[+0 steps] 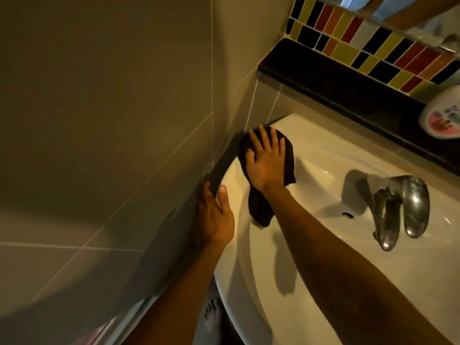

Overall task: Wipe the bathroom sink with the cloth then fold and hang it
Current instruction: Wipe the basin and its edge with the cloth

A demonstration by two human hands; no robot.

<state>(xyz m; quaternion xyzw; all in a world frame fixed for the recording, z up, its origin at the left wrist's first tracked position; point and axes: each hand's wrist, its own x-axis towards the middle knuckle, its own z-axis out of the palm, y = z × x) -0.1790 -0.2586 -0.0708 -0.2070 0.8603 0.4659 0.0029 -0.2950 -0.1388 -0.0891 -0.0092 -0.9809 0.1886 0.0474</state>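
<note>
Black cloth (290, 155) is lying under the right hand (265, 161), fingers spread, and its loose end may be slipping off the sink (323, 155).

The right hand (265, 161) lies flat, palm down, fingers spread and pointing away, pressing on the cloth (288, 160), its bare forearm stretched out long from the lower right. The left hand (215, 219) hooks over the sink (323, 155) rim, thumb on top, fingers curled down the outer side

Dark cloth (290, 158) bunched on white sink (323, 155) rim's far left corner, tail drooping into basin
</note>
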